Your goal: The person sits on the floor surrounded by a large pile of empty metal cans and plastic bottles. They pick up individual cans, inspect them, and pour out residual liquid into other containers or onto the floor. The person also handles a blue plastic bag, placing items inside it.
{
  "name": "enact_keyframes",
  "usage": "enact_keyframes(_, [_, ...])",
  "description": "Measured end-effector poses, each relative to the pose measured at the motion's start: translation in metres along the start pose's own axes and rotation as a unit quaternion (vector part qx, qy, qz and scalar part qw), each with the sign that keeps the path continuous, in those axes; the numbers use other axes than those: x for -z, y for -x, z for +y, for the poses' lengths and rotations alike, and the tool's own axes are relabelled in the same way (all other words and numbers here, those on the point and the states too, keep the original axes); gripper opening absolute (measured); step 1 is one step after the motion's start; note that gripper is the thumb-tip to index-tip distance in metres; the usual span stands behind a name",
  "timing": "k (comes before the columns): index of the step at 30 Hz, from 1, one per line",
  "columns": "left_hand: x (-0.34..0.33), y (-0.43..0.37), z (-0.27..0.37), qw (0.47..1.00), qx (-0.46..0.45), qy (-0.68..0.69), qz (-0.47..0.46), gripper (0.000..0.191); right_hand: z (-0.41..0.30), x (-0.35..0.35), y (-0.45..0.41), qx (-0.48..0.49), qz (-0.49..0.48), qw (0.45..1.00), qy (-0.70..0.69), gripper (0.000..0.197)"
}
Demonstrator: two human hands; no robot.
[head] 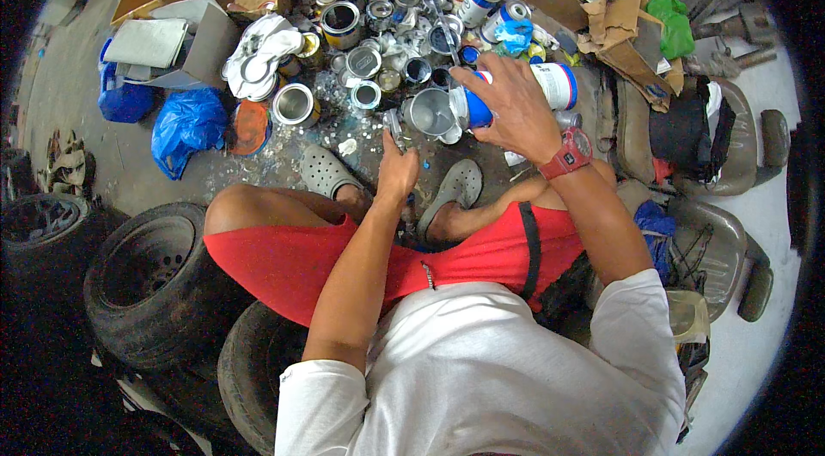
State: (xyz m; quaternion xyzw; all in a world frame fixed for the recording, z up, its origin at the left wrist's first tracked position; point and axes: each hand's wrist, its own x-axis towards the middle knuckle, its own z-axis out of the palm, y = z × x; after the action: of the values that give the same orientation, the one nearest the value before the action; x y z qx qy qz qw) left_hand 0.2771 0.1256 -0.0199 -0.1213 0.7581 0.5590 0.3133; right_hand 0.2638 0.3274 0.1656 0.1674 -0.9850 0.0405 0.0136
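My left hand [398, 167] grips the handle of a clear plastic jug [432, 113], which stands low over the paint-spattered floor. My right hand [515, 104] is wrapped over a blue and white can [555, 86] tipped nearly on its side. The can's mouth points left, at the jug's right rim. Whether liquid is flowing between them cannot be made out. Just beyond the jug, a small can with dark contents [417, 70] and a pale-rimmed can [366, 95] stand upright. A translucent stick [447, 30] leans by a larger open can.
Several paint cans [340, 24] crowd the floor ahead. An empty metal tin [295, 104], a blue plastic bag [188, 127] and cardboard boxes [619, 24] flank them. Wheels with tyres [148, 275] lie left; plastic chairs [712, 250] stand right.
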Motion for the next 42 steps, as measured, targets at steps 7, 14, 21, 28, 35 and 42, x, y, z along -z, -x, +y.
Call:
enact_keyframes(7, [-0.001, -0.002, -0.002, 1.0, -0.006, -0.025, 0.009, 0.092, 0.005, -0.006, -0.001, 0.015, 0.03, 0.999, 0.012, 0.092])
enact_keyframes(14, [-0.005, -0.008, -0.012, 0.999, -0.011, -0.034, 0.006, 0.092, 0.005, -0.004, -0.001, 0.007, 0.008, 1.0, 0.014, 0.092])
enact_keyframes(21, [-0.007, -0.009, -0.013, 0.996, -0.018, -0.082, 0.006, 0.092, 0.008, -0.007, 0.002, 0.002, -0.006, 1.0, 0.008, 0.092])
enact_keyframes(28, [-0.009, -0.007, -0.008, 0.997, 0.006, -0.071, -0.011, 0.093, 0.013, -0.01, 0.004, 0.003, -0.005, 1.0, -0.003, 0.092])
enact_keyframes(35, [-0.015, -0.022, -0.029, 0.998, -0.023, -0.065, -0.011, 0.093, 0.016, -0.015, 0.005, 0.002, 0.001, 1.0, -0.005, 0.091])
enact_keyframes(42, [-0.017, -0.028, -0.035, 0.999, -0.029, -0.015, -0.03, 0.093, 0.03, -0.029, 0.008, -0.077, 0.06, 0.979, -0.177, 0.09])
